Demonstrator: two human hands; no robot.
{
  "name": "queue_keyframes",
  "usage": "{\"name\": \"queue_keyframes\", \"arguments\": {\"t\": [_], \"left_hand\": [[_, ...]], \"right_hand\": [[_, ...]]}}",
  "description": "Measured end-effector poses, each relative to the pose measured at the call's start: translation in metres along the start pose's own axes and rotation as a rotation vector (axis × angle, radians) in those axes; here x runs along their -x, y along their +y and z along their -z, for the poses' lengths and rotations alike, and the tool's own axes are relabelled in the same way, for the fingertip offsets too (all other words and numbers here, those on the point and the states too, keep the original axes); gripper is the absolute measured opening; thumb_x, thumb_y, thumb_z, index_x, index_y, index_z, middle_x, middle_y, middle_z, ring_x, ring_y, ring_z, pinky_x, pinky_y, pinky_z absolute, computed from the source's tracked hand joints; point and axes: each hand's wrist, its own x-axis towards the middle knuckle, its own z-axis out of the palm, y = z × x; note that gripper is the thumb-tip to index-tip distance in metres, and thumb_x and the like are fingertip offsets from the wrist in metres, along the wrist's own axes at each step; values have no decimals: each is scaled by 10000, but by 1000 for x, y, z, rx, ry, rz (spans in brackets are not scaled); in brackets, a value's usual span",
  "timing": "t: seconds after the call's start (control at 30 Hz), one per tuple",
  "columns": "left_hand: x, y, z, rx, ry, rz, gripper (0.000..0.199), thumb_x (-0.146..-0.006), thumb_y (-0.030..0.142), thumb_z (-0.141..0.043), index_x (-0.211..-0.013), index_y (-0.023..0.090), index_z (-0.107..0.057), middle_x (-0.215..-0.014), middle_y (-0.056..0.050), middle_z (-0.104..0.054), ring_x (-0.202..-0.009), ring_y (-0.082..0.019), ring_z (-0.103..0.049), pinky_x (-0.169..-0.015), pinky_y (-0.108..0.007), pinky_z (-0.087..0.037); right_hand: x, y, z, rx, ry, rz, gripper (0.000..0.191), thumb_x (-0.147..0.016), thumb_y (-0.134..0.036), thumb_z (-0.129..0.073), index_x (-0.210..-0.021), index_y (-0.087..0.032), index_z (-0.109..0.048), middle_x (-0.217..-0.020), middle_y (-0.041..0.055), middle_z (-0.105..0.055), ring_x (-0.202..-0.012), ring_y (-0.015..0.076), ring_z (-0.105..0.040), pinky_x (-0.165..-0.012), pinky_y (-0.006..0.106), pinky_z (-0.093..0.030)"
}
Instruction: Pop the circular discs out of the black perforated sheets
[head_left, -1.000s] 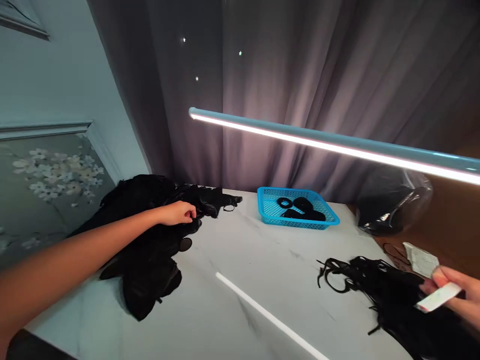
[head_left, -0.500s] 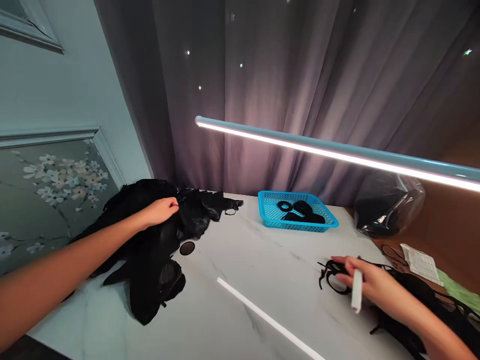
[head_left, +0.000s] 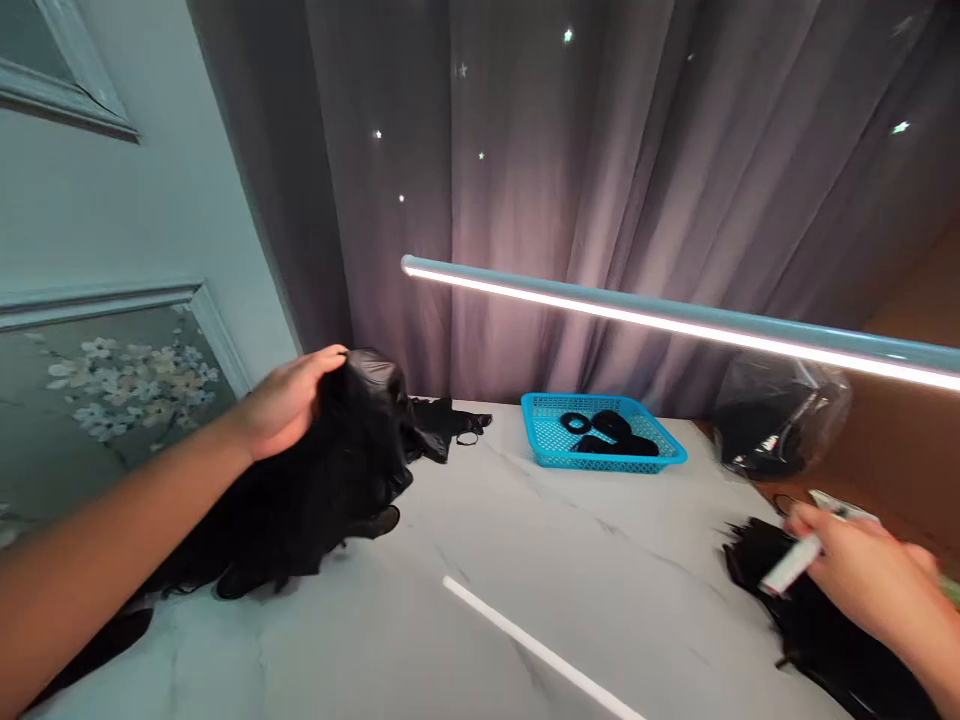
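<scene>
black fabric (head_left: 341,470) bunches beneath the left hand (head_left: 292,400), partly shiny.

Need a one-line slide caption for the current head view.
Left hand lifts black fabric; right hand holds a white strip, blue basket behind.

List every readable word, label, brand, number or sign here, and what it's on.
None readable.
White strip in the right hand: faint marks near its tip, too small to read.
White paper beside that hand: partly hidden, too blurred to tell if it's printed.
</scene>
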Motion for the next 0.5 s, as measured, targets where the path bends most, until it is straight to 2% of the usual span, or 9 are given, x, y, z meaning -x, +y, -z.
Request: {"name": "queue_keyframes", "arguments": {"t": [0.07,0.13,0.2,0.23,0.27,0.33,0.37,0.43,0.5], "left_hand": [[10,-5,-47,-17,-176,-58,249,-886,469,-476,-932,232,-540,-917,0,-678,-901,-220,-640,-806,-354,-503],[33,-16,-101,-63,-411,-107,266,-821,447,-619,-966,224,-604,-964,-16,-701,-947,-236,-650,-876,-366,-495],[62,-28,-149,-110,-666,-187,335,-768,409,-725,-1038,226,-649,-1107,-60,-712,-1045,-268,-652,-974,-395,-462],[77,-34,-167,-242,-861,-339,352,-851,413,-659,-1151,230,-630,-1269,-93,-657,-1175,-287,-600,-1049,-431,-406],[89,-41,-179,-343,-955,-469,375,-895,403,-623,-1227,230,-606,-1370,-114,-596,-1251,-305,-552,-1081,-462,-371],[105,-53,-189,-425,-992,-551,408,-906,380,-637,-1287,244,-582,-1402,-96,-577,-1275,-279,-536,-1084,-411,-383],[107,-61,-187,-442,-955,-545,376,-913,363,-631,-1273,260,-594,-1378,-74,-598,-1258,-258,-550,-1071,-377,-400],[102,-78,-171,-479,-803,-480,282,-941,318,-560,-1212,284,-629,-1340,-40,-620,-1232,-228,-563,-1049,-343,-418],[89,-100,-145,-562,-544,-354,319,-960,352,-468,-1230,275,-619,-1331,-52,-616,-1241,-246,-544,-1070,-380,-386]], "right_hand": [[1,-42,17,-79,35,110,169,-626,-120,-568,-665,-282,-598,-755,137,-719,-829,342,-652,-580,361,-328],[8,-87,25,-264,52,263,154,-690,-140,-513,-753,-255,-593,-905,126,-743,-878,315,-652,-680,382,-398],[16,-125,26,-485,-15,352,72,-717,-170,-483,-687,-235,-486,-975,103,-741,-859,268,-652,-731,363,-435],[21,-140,25,-598,-56,363,89,-743,-188,-478,-681,-233,-434,-1009,96,-736,-892,252,-654,-773,355,-448],[25,-151,22,-684,-102,366,117,-771,-218,-482,-686,-236,-403,-1016,92,-733,-899,242,-656,-788,348,-457],[31,-166,15,-775,-163,343,209,-836,-300,-492,-686,-242,-359,-1003,90,-725,-873,229,-655,-788,342,-463],[33,-170,10,-788,-188,333,239,-856,-326,-497,-688,-243,-350,-994,88,-721,-871,227,-652,-791,342,-461],[36,-173,1,-755,-239,321,268,-880,-348,-517,-694,-243,-355,-963,83,-708,-853,225,-642,-778,339,-454],[38,-173,-10,-676,-301,337,269,-879,-347,-565,-711,-239,-384,-897,68,-684,-803,221,-621,-732,324,-441]]}}
